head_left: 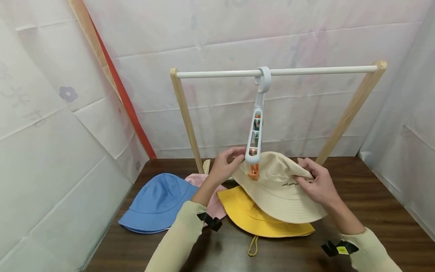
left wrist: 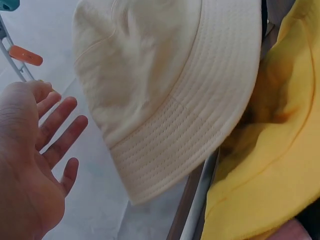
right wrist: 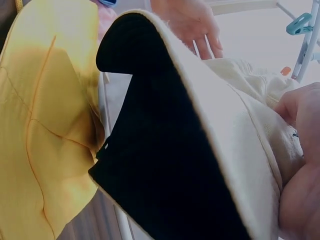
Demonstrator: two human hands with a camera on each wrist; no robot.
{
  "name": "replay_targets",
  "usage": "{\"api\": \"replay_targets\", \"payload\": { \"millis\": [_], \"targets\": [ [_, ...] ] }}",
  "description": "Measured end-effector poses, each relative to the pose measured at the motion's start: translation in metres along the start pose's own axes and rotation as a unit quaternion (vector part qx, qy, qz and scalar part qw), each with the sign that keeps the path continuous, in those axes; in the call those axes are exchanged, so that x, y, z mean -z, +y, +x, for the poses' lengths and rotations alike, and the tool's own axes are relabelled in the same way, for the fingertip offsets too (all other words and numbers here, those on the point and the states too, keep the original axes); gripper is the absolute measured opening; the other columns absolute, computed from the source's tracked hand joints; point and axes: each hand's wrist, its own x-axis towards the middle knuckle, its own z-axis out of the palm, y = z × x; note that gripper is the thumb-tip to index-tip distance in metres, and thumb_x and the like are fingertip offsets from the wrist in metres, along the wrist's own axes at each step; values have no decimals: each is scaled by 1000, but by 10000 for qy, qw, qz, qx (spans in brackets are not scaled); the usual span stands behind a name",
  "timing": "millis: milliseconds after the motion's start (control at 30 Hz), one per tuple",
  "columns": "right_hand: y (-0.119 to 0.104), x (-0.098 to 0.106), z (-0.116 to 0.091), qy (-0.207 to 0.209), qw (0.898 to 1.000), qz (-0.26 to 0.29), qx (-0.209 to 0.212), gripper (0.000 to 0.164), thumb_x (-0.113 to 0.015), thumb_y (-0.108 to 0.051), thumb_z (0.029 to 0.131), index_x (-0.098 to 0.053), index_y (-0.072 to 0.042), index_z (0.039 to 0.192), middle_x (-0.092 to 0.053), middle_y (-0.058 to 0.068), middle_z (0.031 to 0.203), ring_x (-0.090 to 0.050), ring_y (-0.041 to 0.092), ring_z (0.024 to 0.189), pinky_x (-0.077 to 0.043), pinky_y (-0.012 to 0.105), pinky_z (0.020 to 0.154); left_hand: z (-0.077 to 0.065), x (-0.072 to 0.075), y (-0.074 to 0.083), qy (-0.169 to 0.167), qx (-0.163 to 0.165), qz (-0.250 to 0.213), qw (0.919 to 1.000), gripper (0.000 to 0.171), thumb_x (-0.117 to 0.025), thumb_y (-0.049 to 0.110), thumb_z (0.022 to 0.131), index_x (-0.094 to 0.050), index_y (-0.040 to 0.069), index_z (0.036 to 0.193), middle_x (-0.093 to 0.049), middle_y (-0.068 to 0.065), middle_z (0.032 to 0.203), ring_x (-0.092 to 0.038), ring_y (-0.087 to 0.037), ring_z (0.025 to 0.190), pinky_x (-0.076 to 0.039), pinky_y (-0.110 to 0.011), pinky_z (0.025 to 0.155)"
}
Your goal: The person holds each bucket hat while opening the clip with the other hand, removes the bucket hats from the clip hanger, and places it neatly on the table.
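Observation:
A beige bucket hat (head_left: 289,192) with small dark lettering and a black inside (right wrist: 155,125) is held up above the table. My right hand (head_left: 317,181) pinches its crown on the right side. By the lower end of a white clip hanger (head_left: 257,128) is my left hand (head_left: 224,164), its fingers (left wrist: 60,132) loosely spread and apart from the beige hat in the left wrist view. An orange clip (head_left: 253,172) hangs from the hanger in front of the hat; whether it touches the cloth I cannot tell. Beneath lies a yellow bucket hat (head_left: 251,217) with a cord.
The hanger hooks over the white rail (head_left: 323,70) of a wooden-legged rack (head_left: 351,109). On the left of the dark wooden table (head_left: 384,211), a blue bucket hat (head_left: 159,200) partly covers a pink hat (head_left: 215,204). Pale sheets surround the table.

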Motion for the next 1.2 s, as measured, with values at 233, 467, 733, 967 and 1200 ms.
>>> {"api": "replay_targets", "payload": {
  "millis": [233,467,733,967,1200],
  "targets": [
    [-6,7,0,44,10000,-55,30,25,-76,24,87,-68,0,93,-67,-22,85,-54,-3,71,-45,20,61,-15,16,7,-118,-261,227,9993,37,-61,16,116,-69,4,151,-75,-19,148,-72,-39,138,-57,-57,119],
    [-11,11,-1,-40,9998,-55,-178,23,-74,22,89,-67,1,95,-66,-22,84,-56,-3,71,-48,17,61,-27,25,8,-93,-159,229,9996,36,-63,14,115,-70,5,149,-75,-20,148,-71,-37,140,-57,-50,120],
    [-11,13,-8,4,9998,146,-140,26,-74,26,87,-66,2,93,-67,-22,81,-55,-6,71,-46,20,60,-39,28,9,-174,-236,408,9987,34,-65,13,114,-72,7,146,-79,-14,144,-70,-34,140,-53,-54,124],
    [-11,16,-11,22,9997,192,-162,26,-74,27,86,-66,2,92,-70,-20,81,-57,-6,70,-45,21,59,-51,37,8,-134,-366,640,9972,33,-67,12,112,-73,7,144,-80,-14,140,-72,-35,137,-54,-62,119],
    [-14,27,-12,74,9995,154,-247,26,-73,27,86,-66,3,91,-70,-20,82,-59,-5,74,-48,16,65,-63,45,9,-92,-302,818,9961,32,-69,9,111,-76,9,142,-81,-13,138,-71,-34,135,-61,-31,106]
  ]
}}
